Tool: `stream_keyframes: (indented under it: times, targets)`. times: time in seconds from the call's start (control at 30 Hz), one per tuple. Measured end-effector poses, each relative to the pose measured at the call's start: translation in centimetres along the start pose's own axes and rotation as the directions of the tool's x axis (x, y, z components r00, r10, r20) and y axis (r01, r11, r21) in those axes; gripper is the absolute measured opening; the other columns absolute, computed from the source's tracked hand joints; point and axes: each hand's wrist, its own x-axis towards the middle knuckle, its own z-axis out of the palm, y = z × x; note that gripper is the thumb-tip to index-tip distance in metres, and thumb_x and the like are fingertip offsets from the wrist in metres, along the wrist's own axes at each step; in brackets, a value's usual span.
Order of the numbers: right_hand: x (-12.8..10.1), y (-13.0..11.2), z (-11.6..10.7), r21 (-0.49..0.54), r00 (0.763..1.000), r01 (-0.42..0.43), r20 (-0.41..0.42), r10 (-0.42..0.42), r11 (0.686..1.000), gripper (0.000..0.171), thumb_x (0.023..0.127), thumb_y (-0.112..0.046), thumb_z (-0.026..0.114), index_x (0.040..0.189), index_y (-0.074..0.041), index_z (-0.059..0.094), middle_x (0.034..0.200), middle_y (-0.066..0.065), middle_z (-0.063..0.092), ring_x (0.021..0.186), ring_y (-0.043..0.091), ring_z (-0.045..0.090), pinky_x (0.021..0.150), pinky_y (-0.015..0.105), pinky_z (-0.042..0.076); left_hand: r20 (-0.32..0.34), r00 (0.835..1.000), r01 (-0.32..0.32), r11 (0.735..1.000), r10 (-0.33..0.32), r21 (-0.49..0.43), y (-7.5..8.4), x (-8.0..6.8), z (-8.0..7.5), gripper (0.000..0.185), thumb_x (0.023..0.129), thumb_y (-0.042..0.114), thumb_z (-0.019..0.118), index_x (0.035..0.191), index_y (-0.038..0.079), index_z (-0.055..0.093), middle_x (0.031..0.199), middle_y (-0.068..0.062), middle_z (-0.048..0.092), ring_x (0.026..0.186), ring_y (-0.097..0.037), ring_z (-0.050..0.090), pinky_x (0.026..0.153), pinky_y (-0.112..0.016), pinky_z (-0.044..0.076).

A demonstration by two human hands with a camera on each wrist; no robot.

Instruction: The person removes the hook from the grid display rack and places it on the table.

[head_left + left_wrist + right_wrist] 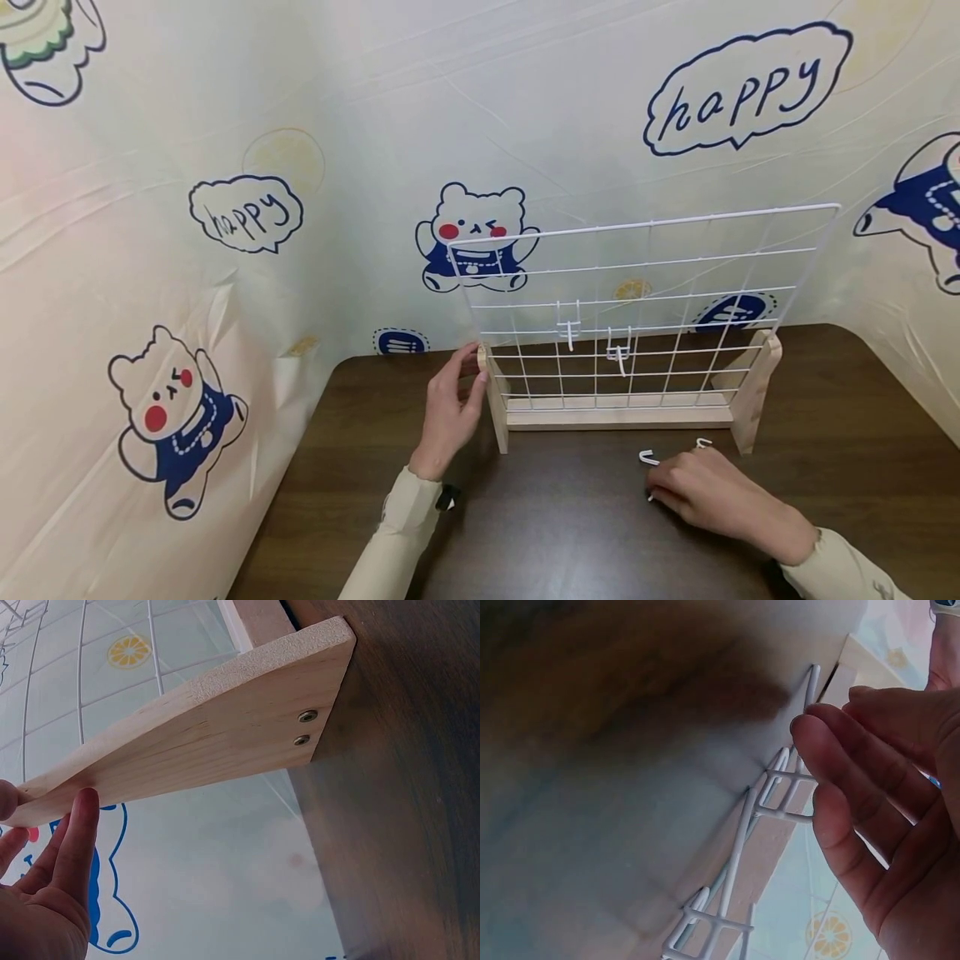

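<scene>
Left hand (pixel 448 410): relaxed fingers touched light wooden rack foot (pixel 495 400), frame centre | right hand (pixel 705 492): loosely curled over white wire hooks (pixel 648 457), lower right, nothing visibly grasped

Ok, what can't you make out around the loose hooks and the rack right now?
- Head view: right hand covers part of the loose hooks; their count is hidden.
- Right wrist view: table blurred; hooks cut off by the lower edge.
- Left wrist view: left hand cut off; only the wooden foot shows.

Bare tabletop (pixel 570 517) before grid rack (pixel 637 333) (upright barrier)
</scene>
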Motion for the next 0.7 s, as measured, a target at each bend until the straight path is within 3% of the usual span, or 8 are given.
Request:
stream_keyframes:
  times: [0.2, 0.43, 0.7]
  targets:
    - [0.4, -0.1, -0.5, 0.005, 0.999, 0.025, -0.021, -0.025, 1.000, 0.036, 0.080, -0.016, 0.086, 0.071, -0.033, 0.055, 0.064, -0.025, 0.055, 0.056, -0.013, 0.046, 0.046, 0.017, 0.033, -0.008, 1.000, -0.007, 1.000, 0.007, -0.003, 0.0, 0.1, -0.1, 0.045, 0.105, 0.022, 0.063, 0.147, 0.009, 0.054, 0.130, -0.011, 0.070, 0.110, -0.029, 0.074, 0.076, -0.037, 0.067]
    - [0.7, -0.1, -1.6, 0.028, 1.000, 0.012, -0.021, -0.012, 1.000, 0.025, 0.081, -0.016, 0.086, 0.079, -0.030, 0.066, 0.071, -0.026, 0.062, 0.059, -0.016, 0.048, 0.047, 0.015, 0.036, -0.010, 1.000, -0.009, 1.000, 0.009, -0.005, 0.0, 0.0, -0.1, 0.044, 0.105, 0.022, 0.063, 0.147, 0.013, 0.054, 0.130, -0.011, 0.070, 0.110, -0.028, 0.074, 0.076, -0.034, 0.067]
    - [1.0, 0.4, -2.8, -0.003, 0.990, 0.044, -0.132, -0.044, 0.999, 0.026, 0.074, -0.012, 0.088, 0.084, -0.028, 0.070, 0.074, -0.026, 0.064, 0.063, -0.016, 0.049, 0.050, 0.014, 0.038, -0.004, 1.000, 0.010, 1.000, -0.010, -0.013, -0.1, -0.1, 0.0, 0.045, 0.105, 0.022, 0.062, 0.148, 0.012, 0.054, 0.131, -0.010, 0.070, 0.112, -0.028, 0.074, 0.076, -0.035, 0.067]
